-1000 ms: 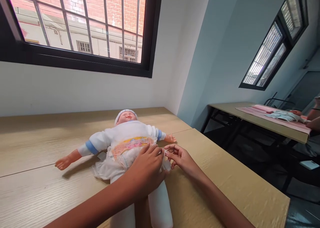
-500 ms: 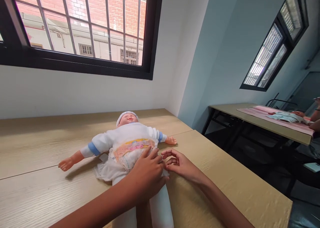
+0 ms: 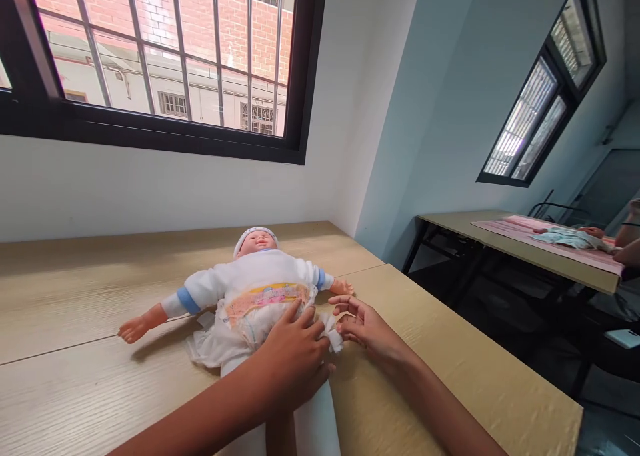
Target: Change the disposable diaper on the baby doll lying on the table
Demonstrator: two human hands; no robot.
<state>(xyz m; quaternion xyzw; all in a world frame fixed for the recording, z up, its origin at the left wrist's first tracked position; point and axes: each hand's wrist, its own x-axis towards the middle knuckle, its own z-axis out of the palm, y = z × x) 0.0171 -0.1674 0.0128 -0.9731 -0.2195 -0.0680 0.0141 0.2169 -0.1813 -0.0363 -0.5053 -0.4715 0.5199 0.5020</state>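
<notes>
A baby doll [image 3: 250, 273] in a white suit with blue cuffs lies on its back on the wooden table [image 3: 450, 363], head toward the window. A diaper [image 3: 253, 306] with a pink and yellow band wraps its waist. My left hand [image 3: 295, 349] lies flat on the diaper's front, fingers spread. My right hand [image 3: 365, 326] is at the doll's left hip, fingertips pinching the white diaper tab [image 3: 333, 329] at the side.
A second table [image 3: 525, 249] at the right carries a pink mat [image 3: 515, 226] with another doll [image 3: 570, 237]; another person's hand [image 3: 631, 251] shows at the right edge. A barred window [image 3: 150, 56] is on the wall behind. A gap of floor separates the tables.
My right hand let go of the tab, opened slightly, then closed on the white tab at the hip again. My left hand slid a little lower on the diaper. The doll stayed put.
</notes>
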